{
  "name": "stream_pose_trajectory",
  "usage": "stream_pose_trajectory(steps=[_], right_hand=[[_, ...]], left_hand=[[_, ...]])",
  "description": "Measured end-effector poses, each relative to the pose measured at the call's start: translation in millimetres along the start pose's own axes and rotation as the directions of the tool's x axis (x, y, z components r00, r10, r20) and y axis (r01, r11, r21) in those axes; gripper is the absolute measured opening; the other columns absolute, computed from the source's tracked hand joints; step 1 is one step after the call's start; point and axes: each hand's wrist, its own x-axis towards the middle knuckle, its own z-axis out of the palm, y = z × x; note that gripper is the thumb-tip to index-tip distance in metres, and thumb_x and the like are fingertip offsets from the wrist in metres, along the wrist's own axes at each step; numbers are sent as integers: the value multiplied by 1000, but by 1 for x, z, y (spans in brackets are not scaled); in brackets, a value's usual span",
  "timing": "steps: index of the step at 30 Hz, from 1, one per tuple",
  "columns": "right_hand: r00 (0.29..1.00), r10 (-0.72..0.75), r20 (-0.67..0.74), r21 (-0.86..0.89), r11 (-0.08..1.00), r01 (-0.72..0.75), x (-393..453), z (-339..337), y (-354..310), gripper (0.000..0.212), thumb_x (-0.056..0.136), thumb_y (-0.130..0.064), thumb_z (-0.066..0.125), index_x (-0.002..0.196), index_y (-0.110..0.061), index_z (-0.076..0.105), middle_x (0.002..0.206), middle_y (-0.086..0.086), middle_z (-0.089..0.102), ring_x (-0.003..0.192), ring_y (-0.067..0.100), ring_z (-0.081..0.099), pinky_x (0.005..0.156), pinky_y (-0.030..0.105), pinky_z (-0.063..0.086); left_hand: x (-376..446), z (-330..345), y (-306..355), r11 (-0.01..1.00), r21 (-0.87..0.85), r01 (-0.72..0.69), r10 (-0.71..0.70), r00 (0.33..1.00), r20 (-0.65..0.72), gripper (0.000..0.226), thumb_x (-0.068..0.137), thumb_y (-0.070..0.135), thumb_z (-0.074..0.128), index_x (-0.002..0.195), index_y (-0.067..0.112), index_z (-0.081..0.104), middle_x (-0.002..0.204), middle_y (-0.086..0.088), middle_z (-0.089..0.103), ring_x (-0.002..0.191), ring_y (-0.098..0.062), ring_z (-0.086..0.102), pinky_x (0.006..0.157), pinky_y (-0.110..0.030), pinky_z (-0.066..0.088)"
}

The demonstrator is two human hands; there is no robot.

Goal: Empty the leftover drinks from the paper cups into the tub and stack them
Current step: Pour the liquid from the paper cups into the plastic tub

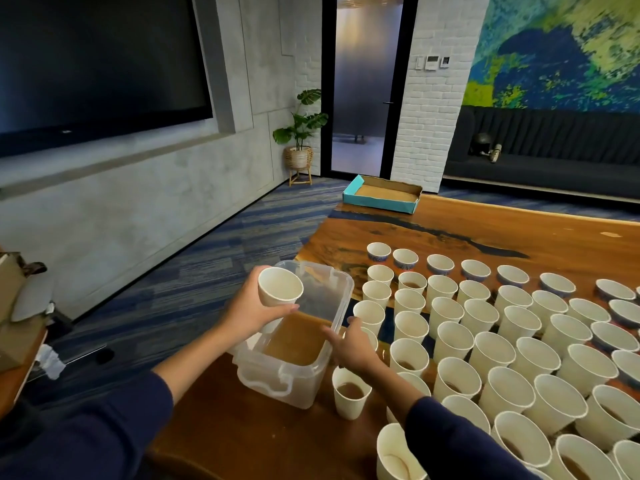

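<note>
Firmly, left hand (254, 311) grips cup (280, 287); right hand (349, 346) touches tub (341, 299).

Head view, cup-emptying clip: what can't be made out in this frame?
- Right hand: its fingertips lie at the tub rim; contact or grip cannot be told.
- Held cup in the left hand: a stack or a single cup, hidden by the fingers.
- Far rows of paper cups: too shallow an angle to see any drink left.
- Cups at the right and bottom edges: cut off by the frame.
</note>
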Motion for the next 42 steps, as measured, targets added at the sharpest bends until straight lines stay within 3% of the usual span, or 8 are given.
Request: stream_pose_trajectory(steps=[4,6,10,15,23,30,42], right_hand=[[998,-62,-13,-12,998,62,3,14,3,51,101,-27,41,143,-11,18,128,8,53,103,21,60,79,25,51],[997,-77,-24,-7,997,77,4,19,2,53,102,-25,38,147,-15,11,133,5,52,107,20,60,77,20,50],[995,-96,-23,2,995,96,7,22,3,59,102,-25,39,149,-19,4,130,1,54,84,6,54,58,12,47],[998,-68,-11,9,998,68,8,22,1,64,103,-25,38,151,-19,-2,134,1,52,95,10,57,70,18,51],[998,-55,-33,29,998,56,7,24,-1,63,103,-25,38,151,-19,-1,134,2,52,104,15,59,81,25,52],[998,-49,-39,39,998,51,7,25,0,62,102,-28,38,151,-21,1,137,4,50,116,23,58,90,33,51],[999,-20,-25,-18,1000,20,6,23,-3,62,103,-22,36,151,-16,-2,130,8,55,110,22,61,84,29,52]], left_hand=[[14,-14,-9,960,279,-15,1,999,50,74,65,45,85,123,35,39,120,7,54,112,-19,51,91,-43,49],[19,-19,-9,913,405,-45,15,997,78,76,66,48,82,127,31,40,127,5,52,118,-23,49,95,-41,45],[29,-22,-7,776,604,-183,107,981,160,75,72,49,76,132,24,38,134,5,47,122,-19,44,101,-36,31],[38,-23,-9,631,728,-270,130,961,243,76,74,50,73,135,26,35,134,4,45,123,-17,43,102,-33,27],[42,-20,-7,437,806,-399,181,917,356,80,77,49,69,141,24,28,135,4,43,123,-15,40,104,-29,27],[44,-17,-5,332,831,-447,187,894,407,77,78,47,68,141,25,30,133,4,44,121,-15,41,103,-29,27],[49,-17,-1,152,834,-531,228,840,493,74,81,46,67,141,23,30,137,0,43,123,-19,40,106,-31,27]])
